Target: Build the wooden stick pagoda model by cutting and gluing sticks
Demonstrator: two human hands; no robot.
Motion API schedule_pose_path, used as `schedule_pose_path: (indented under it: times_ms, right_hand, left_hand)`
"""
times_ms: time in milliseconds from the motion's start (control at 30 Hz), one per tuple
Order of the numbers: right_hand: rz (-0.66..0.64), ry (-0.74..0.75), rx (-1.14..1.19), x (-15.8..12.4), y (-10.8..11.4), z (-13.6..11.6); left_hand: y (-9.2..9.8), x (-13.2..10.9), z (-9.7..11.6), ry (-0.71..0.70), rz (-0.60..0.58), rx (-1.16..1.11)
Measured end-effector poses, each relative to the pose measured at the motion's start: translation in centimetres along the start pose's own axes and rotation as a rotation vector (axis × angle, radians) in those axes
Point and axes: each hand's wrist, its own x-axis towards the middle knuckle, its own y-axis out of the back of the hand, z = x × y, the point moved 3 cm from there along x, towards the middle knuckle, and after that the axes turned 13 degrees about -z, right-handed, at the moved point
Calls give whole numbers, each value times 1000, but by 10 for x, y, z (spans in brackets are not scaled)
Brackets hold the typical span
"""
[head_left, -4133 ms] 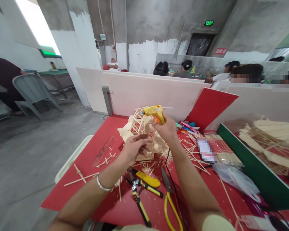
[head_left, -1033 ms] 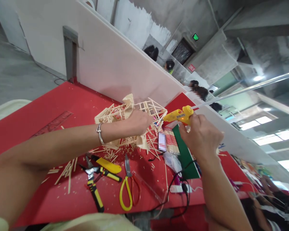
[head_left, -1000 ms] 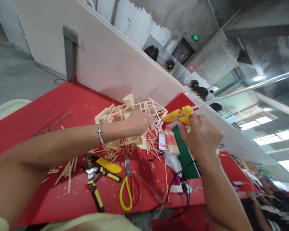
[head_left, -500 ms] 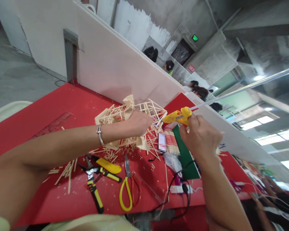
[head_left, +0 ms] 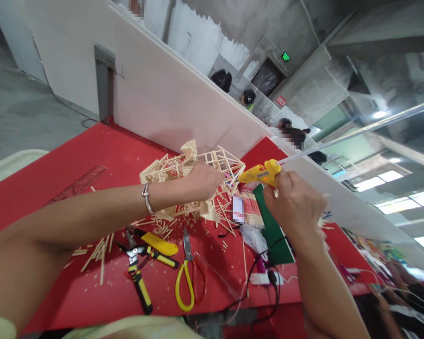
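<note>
A model built of thin wooden sticks (head_left: 224, 159) stands on the red table, against the white partition. My left hand (head_left: 207, 180) is closed over its near side, fingers pinched on the sticks; the fingertips and what exactly they grip are mostly hidden. In my right hand (head_left: 297, 200) is a yellow hot glue gun (head_left: 261, 173) with a small orange light. Its nozzle points left at the model's right end, close to my left fingers; whether it touches a stick I cannot tell. A long clear glue stick (head_left: 325, 143) runs from the gun's back.
Nearer me lie pliers (head_left: 137, 273), a yellow-handled utility knife (head_left: 159, 242) and scissors (head_left: 187, 273). Loose sticks (head_left: 99, 254) and shavings are scattered about. Right of the model are a phone (head_left: 238, 209), packed sticks (head_left: 252, 209), a green board (head_left: 277, 240) and a power strip (head_left: 265, 278) with cables.
The glue gun has dipped slightly, its nozzle shifting a little down and left. My left hand and the model have stayed in place.
</note>
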Motion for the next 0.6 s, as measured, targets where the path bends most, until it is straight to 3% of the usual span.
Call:
schedule_pose_path:
  times_ms: [200,433,600]
  right_hand:
    - [10,14,-15,-2,4,0]
    - [-66,-122,114,-7,-5,0]
    - [-211,-279,227,-43,-23,12]
  left_hand:
    - [5,-5,0,27,-36,12]
    - [9,-17,-12,32,15,1]
    - [11,-40,-33,68,14,-52]
